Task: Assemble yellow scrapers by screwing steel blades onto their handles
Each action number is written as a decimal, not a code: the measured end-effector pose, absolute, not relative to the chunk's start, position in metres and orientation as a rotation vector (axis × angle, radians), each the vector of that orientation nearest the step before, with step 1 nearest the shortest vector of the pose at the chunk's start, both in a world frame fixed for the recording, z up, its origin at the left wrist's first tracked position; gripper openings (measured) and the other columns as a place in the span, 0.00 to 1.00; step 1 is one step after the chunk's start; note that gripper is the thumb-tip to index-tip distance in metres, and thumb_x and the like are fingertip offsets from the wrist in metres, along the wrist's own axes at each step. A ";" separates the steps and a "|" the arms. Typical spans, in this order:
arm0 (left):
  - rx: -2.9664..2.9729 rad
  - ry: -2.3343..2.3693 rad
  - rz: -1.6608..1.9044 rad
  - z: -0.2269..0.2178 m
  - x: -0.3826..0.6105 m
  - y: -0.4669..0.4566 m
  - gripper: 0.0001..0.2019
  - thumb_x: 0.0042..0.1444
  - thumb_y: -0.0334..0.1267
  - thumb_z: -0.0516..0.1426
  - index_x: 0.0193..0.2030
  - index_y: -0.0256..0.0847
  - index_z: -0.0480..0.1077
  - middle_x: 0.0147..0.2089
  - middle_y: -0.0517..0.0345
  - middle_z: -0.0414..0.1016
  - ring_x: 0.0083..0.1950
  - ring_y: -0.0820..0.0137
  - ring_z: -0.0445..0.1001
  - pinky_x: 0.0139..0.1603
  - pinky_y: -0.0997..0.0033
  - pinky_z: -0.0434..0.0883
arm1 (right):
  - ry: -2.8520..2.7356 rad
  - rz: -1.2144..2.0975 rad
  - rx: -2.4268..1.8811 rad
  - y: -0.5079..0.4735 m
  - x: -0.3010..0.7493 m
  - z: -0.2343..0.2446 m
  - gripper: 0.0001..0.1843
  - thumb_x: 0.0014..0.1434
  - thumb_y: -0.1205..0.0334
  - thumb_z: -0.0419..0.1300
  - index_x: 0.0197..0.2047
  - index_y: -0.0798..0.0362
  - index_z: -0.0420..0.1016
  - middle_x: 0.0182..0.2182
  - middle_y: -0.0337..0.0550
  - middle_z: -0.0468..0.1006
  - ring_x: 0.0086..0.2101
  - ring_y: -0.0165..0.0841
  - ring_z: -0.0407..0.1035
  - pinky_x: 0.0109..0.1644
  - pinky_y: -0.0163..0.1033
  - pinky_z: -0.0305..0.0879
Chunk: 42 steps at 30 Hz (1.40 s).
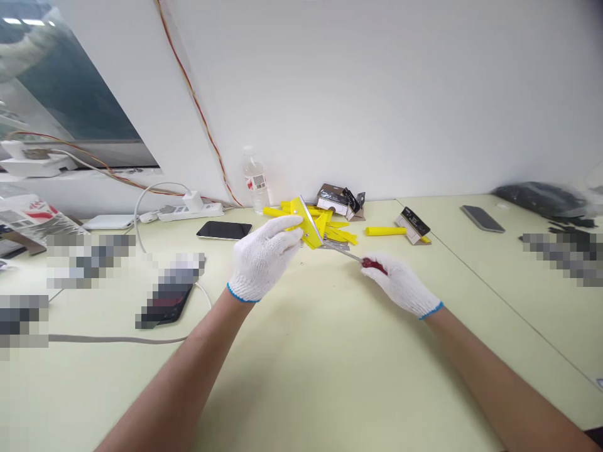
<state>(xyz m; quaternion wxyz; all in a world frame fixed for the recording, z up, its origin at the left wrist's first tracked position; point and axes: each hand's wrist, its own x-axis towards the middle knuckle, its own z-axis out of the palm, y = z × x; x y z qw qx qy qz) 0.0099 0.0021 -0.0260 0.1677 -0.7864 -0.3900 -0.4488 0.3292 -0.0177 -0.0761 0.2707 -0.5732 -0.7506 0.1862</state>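
My left hand (264, 256), in a white knit glove with a blue cuff, grips a yellow scraper head (307, 225) with a metal strip along its edge and small screws in its face. My gloved right hand (398, 284) is closed around the dark red handle of a screwdriver (375, 266). The screwdriver's thin shaft points left toward the scraper's lower corner; whether its tip touches cannot be made out. Behind the scraper lies a pile of yellow plastic pieces (342, 233), partly hidden by it.
Small black-and-white boxes (332, 198) stand at the wall beside a water bottle (257, 182). A yellow-handled scraper (386, 231) with a cardboard sleeve lies right. Phones (224, 230), a power strip (191, 210) and cables are left. Another phone (481, 218) and a black bag (541, 198) are far right.
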 end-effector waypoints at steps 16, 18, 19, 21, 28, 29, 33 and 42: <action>-2.416 -1.061 -1.270 -0.002 0.041 -0.028 0.16 0.71 0.41 0.53 0.39 0.48 0.83 0.48 0.63 0.86 0.43 0.72 0.85 0.46 0.73 0.81 | -1.923 0.421 -1.452 -0.006 0.343 -0.096 0.15 0.70 0.52 0.56 0.49 0.51 0.79 0.46 0.45 0.82 0.46 0.39 0.76 0.55 0.46 0.70; -2.446 -1.037 -1.240 -0.001 0.041 -0.029 0.16 0.71 0.41 0.53 0.41 0.49 0.83 0.49 0.62 0.86 0.44 0.71 0.85 0.47 0.72 0.81 | -1.908 0.432 -1.439 -0.006 0.342 -0.097 0.15 0.70 0.52 0.56 0.50 0.51 0.79 0.47 0.45 0.82 0.47 0.40 0.76 0.56 0.46 0.70; -2.450 -1.008 -1.232 -0.002 0.041 -0.030 0.15 0.70 0.40 0.53 0.41 0.49 0.83 0.49 0.62 0.86 0.44 0.70 0.85 0.47 0.71 0.82 | -1.901 0.436 -1.436 -0.006 0.342 -0.097 0.14 0.69 0.53 0.57 0.50 0.50 0.78 0.47 0.45 0.82 0.47 0.40 0.76 0.57 0.46 0.70; -2.438 -0.934 -1.230 -0.003 0.042 -0.030 0.14 0.69 0.38 0.55 0.41 0.50 0.83 0.49 0.62 0.85 0.44 0.70 0.85 0.47 0.71 0.82 | -1.899 0.443 -1.434 -0.007 0.341 -0.096 0.14 0.69 0.54 0.56 0.51 0.50 0.78 0.47 0.44 0.81 0.47 0.39 0.76 0.57 0.46 0.70; -2.435 -1.103 -1.636 -0.019 0.041 -0.015 0.06 0.66 0.37 0.60 0.44 0.44 0.80 0.55 0.58 0.84 0.54 0.70 0.83 0.57 0.70 0.79 | -2.081 0.277 -1.452 -0.014 0.338 -0.080 0.13 0.71 0.55 0.54 0.45 0.52 0.76 0.41 0.47 0.80 0.41 0.39 0.74 0.48 0.44 0.68; -2.423 -1.247 -1.697 -0.021 0.039 -0.012 0.06 0.65 0.38 0.61 0.45 0.43 0.80 0.53 0.58 0.84 0.51 0.70 0.83 0.55 0.70 0.80 | -2.095 0.268 -1.470 -0.016 0.337 -0.077 0.13 0.71 0.54 0.54 0.46 0.52 0.77 0.41 0.47 0.80 0.41 0.40 0.74 0.47 0.44 0.68; -2.289 -1.873 -1.765 -0.027 0.032 0.000 0.12 0.59 0.42 0.65 0.48 0.43 0.80 0.39 0.60 0.85 0.39 0.69 0.84 0.46 0.70 0.78 | -2.130 0.339 -1.533 -0.026 0.329 -0.071 0.22 0.73 0.50 0.51 0.60 0.50 0.77 0.46 0.48 0.82 0.44 0.43 0.76 0.49 0.45 0.69; -2.280 -2.102 -1.632 -0.040 0.019 0.013 0.15 0.61 0.44 0.63 0.52 0.44 0.80 0.38 0.61 0.84 0.38 0.68 0.83 0.48 0.69 0.73 | -1.936 0.566 -1.723 -0.047 0.305 -0.055 0.18 0.64 0.47 0.62 0.47 0.51 0.80 0.38 0.43 0.82 0.37 0.38 0.75 0.41 0.39 0.67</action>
